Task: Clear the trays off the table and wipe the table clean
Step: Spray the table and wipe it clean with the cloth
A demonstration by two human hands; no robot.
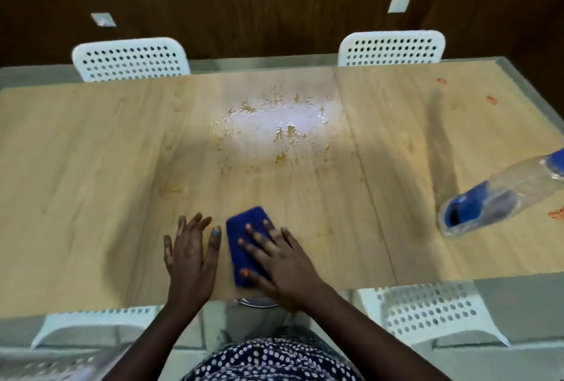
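Note:
A wooden table (91,167) fills the view, with no trays on it. A wet patch with orange food crumbs (274,124) lies at its middle. A dark blue cloth (244,228) lies near the front edge. My right hand (283,261) rests flat on the cloth, fingers spread, pressing it to the table. My left hand (190,255) lies flat on the bare wood just left of the cloth, fingers apart, holding nothing.
A clear spray bottle with blue parts (500,194) lies on its side at the right. Red smears (491,100) mark the far right. White perforated chairs stand at the far side (131,59) (392,48) and the near side (427,313).

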